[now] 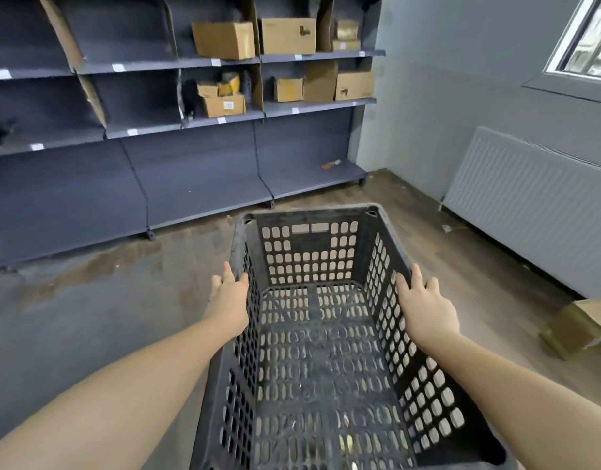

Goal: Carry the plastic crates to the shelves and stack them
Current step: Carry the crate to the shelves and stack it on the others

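Your crate (326, 334) runs off the bottom edge, so its near end is out of view. The fingers of your left hand (229, 296) drop behind the crate wall, unseen. Labels on the shelves (190, 171) are too small to read. The cardboard box (580, 327) is cut by the right edge.

A radiator (529, 195) lines the wall near an open cardboard box (578, 329).
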